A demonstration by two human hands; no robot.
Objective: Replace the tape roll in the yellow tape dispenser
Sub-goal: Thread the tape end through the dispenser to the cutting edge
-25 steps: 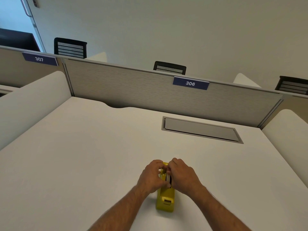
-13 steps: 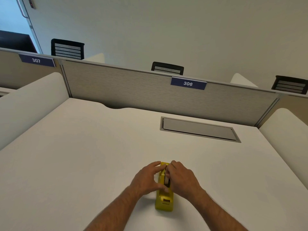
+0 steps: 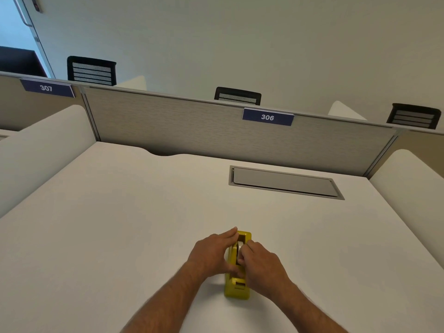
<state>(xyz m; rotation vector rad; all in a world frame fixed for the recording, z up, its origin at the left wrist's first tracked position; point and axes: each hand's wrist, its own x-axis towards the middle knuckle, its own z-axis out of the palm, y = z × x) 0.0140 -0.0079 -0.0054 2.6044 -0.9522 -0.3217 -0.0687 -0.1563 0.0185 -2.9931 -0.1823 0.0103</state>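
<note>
Left hand (image 3: 211, 251) fingers straightened since earlier | flat against dispenser (image 3: 236, 288) | right hand (image 3: 260, 265) grip pinching tape roll (image 3: 239, 248)

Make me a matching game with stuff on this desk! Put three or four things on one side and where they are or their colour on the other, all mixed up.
Things:
1. tape dispenser
2. sign 306
3. grey cable hatch
4. left hand

Matches:
A. dark blue, on the partition's top edge
B. yellow, between both hands
C. set flat into the desk, far right
D. pressed against the dispenser's left side

Pairs: 1-B, 2-A, 3-C, 4-D
</note>
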